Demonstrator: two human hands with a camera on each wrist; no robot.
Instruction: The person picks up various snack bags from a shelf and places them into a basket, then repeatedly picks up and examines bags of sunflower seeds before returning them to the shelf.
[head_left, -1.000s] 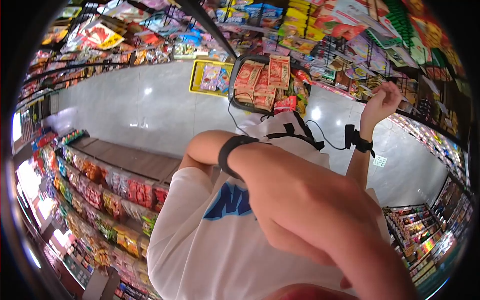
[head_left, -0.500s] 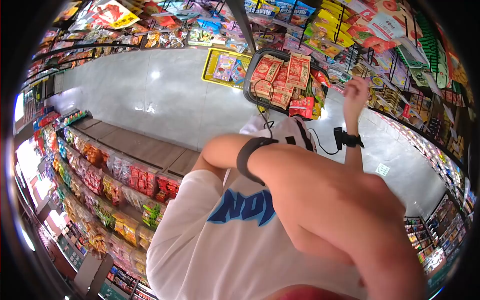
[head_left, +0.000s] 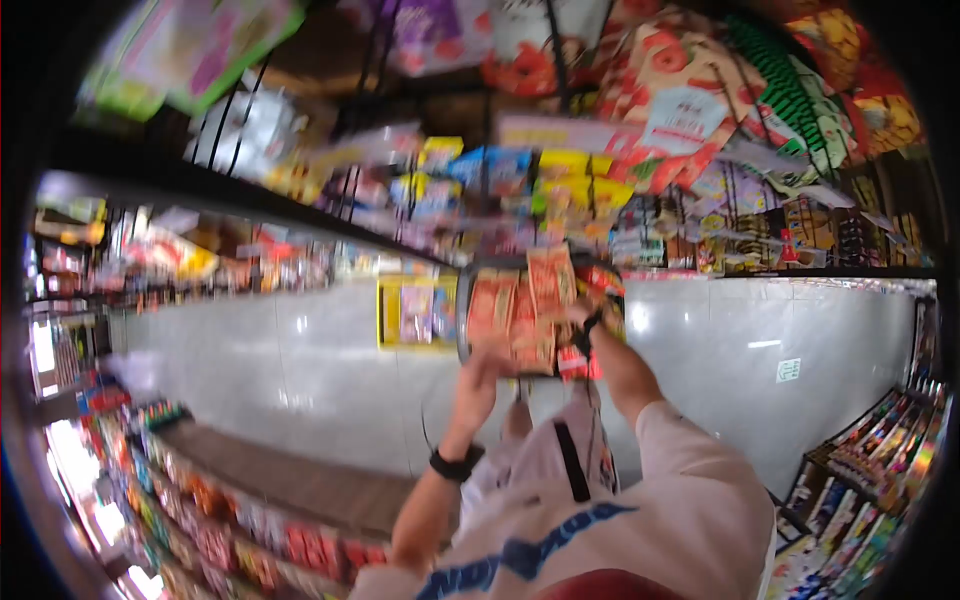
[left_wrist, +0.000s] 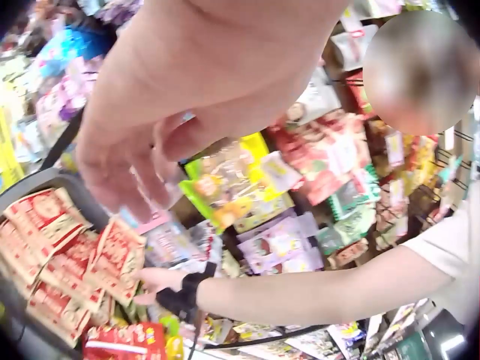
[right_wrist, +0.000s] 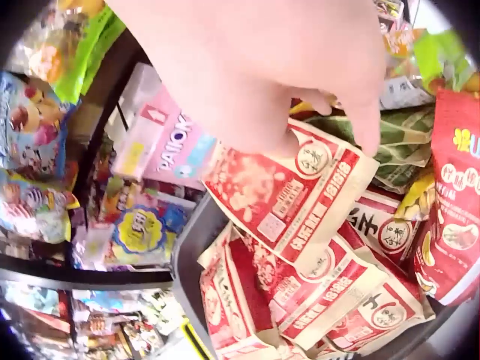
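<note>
Red and cream packets [head_left: 492, 305] [right_wrist: 319, 289] lie in a dark-rimmed basket [head_left: 464, 320] [left_wrist: 56, 178]. My right hand [head_left: 583, 316] [left_wrist: 161, 283] [right_wrist: 277, 67] grips the upper edge of one such packet [head_left: 550, 278] [left_wrist: 116, 259] [right_wrist: 289, 187], which lies tilted over the others. My left hand [head_left: 478, 385] [left_wrist: 172, 112] is over the near left edge of the basket in the head view, holding nothing, its fingers loosely bent. Beside the gripped packet is a red packet [left_wrist: 126, 343] [right_wrist: 455, 202] in both wrist views.
A yellow basket [head_left: 384, 312] with a few packets stands left of the dark one on the grey floor [head_left: 270, 350]. Hanging snack bags [head_left: 690, 120] and dark shelf rails fill the far side. Another shelf [head_left: 260, 480] runs along the lower left.
My left arm, which crossed the head view close up, has come down toward the dark basket. My right hand has moved left from beside the shelf and taken hold of a packet.
</note>
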